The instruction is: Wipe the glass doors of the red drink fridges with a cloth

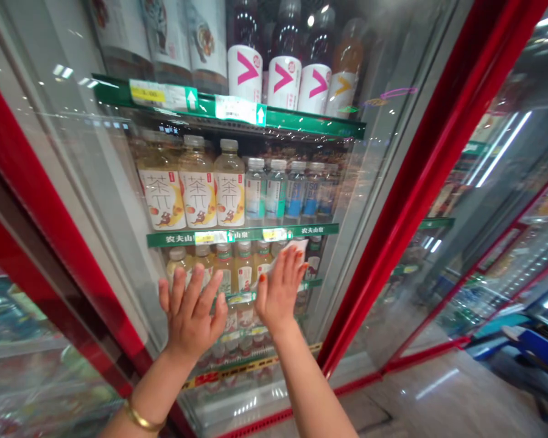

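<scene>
My right hand lies with its fingers over a white cloth, pressing it to the glass door of a drinks fridge. Only the cloth's edges show past the fingers; whether it is cloth or paper is hard to tell. To its left, my left hand is raised with fingers spread and nothing in it, close to the glass; I cannot tell whether it touches. A gold bangle circles my left wrist. Behind the glass, bottles of tea line the shelf above both hands.
Red frames border the door on both sides. Green shelf edges carry price tags. Larger bottles fill the top shelf. More glass doors continue to the right, above a shiny floor, with a blue object at the far right.
</scene>
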Motion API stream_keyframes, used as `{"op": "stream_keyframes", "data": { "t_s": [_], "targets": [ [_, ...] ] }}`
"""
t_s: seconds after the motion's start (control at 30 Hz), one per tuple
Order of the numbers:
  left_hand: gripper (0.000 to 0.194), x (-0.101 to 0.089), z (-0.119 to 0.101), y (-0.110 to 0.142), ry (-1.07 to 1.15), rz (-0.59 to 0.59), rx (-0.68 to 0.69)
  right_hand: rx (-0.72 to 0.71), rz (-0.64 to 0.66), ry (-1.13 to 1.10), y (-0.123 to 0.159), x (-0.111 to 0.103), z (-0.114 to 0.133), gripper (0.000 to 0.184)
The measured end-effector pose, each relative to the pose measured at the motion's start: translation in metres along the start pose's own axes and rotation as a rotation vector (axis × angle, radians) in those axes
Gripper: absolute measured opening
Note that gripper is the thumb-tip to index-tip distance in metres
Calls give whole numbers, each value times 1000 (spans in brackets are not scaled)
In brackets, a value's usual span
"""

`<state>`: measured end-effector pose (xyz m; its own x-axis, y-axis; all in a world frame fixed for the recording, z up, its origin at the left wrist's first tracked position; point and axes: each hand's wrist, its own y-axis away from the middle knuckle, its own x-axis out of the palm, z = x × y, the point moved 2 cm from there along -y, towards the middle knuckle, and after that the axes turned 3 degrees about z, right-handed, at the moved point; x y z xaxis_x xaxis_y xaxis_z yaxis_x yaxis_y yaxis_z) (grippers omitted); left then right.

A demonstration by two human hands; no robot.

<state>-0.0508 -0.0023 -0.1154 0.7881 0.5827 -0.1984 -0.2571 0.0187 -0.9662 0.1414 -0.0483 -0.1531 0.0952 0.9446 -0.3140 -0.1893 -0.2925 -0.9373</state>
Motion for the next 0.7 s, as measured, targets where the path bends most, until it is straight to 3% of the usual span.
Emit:
{"op": "stream_keyframes", "data": {
  "t_s": [0.1, 0.17, 0.27, 0.33, 0.43, 0.53, 0.6, 0.7],
  "targets": [
    [85, 15, -2, -11, -39, 54, -9, -145, 40, 59, 55, 13, 3, 87],
    [85, 21, -2, -12, -71, 69, -16, -25, 14, 114, 80, 12, -25, 84],
    [84, 24, -3, -10, -86, 52, -12, 251, -71, 104, 62, -4, -71, 77],
    [84, 24, -5, -9, -100, 41, -17, 312, -113, 41, 24, -14, -76, 77],
    [83, 23, -7, -10, -119, 38, -27, 152, -86, -18, -15, -16, -42, 81],
    [83, 22, -7, -9, -135, 36, -28, -177, -17, -23, 7, -12, -6, 85],
    [85, 22, -6, -8, -143, 35, -24, -279, 2, 5, 40, -10, -9, 86],
    [87, 23, -6, -5, -153, 37, -22, -98, -39, 58, 56, -12, -50, 82]
  ]
}}
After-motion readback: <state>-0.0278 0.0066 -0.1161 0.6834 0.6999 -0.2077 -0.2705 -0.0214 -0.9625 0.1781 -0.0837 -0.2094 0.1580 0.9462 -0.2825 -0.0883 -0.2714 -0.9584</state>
